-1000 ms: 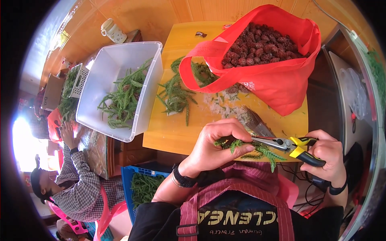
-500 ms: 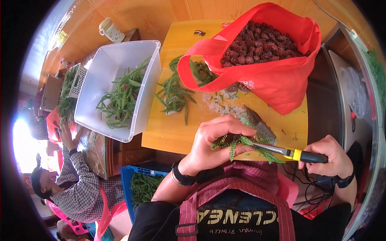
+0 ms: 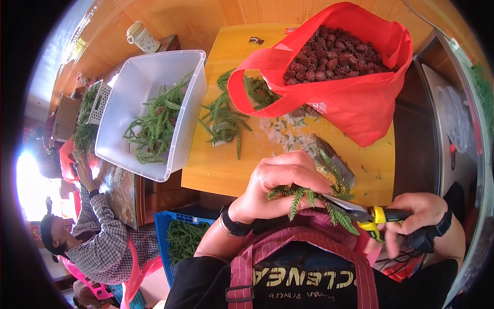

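Observation:
Near the front edge of the yellow table (image 3: 211, 177), my left hand (image 3: 278, 183) pinches a green artificial pine sprig (image 3: 337, 217) between thumb and fingers. My right hand (image 3: 424, 208) grips long-jawed pliers (image 3: 383, 213) with yellow and black handles, which stand spread apart. The metal jaws reach the sprig just beside my left fingertips. What exactly lies between the jaws is hidden by the needles. Beyond my hands, a clear plastic bag (image 3: 334, 159) with brown stems lies beside white and green scraps (image 3: 288, 135).
A red bag (image 3: 355, 105) full of pine cones (image 3: 329, 56) stands at the back right. More sprigs (image 3: 224, 121) lie to the left, beside a clear bin (image 3: 139, 67) holding greenery. A blue crate (image 3: 163, 237) sits below. At far left, another person (image 3: 105, 244) handles greenery.
The pliers' handles have spread apart and my right fingers have loosened around them. The sprig has turned, with one branch now pointing up past my left fingertips.

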Demonstrator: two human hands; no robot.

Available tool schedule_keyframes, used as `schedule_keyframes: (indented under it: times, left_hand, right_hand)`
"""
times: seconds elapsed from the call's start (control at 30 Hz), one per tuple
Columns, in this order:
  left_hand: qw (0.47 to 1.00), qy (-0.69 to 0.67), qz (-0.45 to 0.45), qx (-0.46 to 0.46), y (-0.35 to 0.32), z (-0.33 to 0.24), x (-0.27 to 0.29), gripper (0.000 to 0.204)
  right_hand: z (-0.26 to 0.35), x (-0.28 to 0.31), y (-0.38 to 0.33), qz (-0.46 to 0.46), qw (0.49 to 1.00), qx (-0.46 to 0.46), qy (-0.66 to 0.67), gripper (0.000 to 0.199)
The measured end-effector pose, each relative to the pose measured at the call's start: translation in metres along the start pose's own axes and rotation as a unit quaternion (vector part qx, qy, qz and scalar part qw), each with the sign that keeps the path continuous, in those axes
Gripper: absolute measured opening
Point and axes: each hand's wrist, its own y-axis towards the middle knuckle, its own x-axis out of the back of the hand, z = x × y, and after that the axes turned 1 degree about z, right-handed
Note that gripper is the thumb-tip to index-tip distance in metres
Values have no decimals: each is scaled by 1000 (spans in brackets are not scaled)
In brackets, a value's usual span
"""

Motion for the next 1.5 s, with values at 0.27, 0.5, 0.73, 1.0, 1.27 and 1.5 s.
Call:
schedule_keyframes:
  times: [0.27,0.5,0.73,1.0,1.27,1.5]
  left_hand:
    - [997,-63,49,-2,0,-8,4,17]
    - [997,-56,-34,35,-3,-4,2,20]
    - [994,-59,-55,78,-7,-5,-5,19]
    - [990,-59,-61,112,-8,-7,-5,16]
    - [992,-35,-64,104,-5,-7,-6,17]
    - [992,-31,-61,109,-5,-7,-7,16]
  right_hand:
    - [1,-7,2,55,996,-66,16,30]
    - [19,-38,10,-273,638,184,-697,23]
    - [16,-36,23,-295,529,213,-766,27]
    - [16,-33,28,-315,476,223,-790,27]
    - [16,-32,29,-333,457,220,-795,26]
    - [13,-28,27,-319,455,214,-804,27]
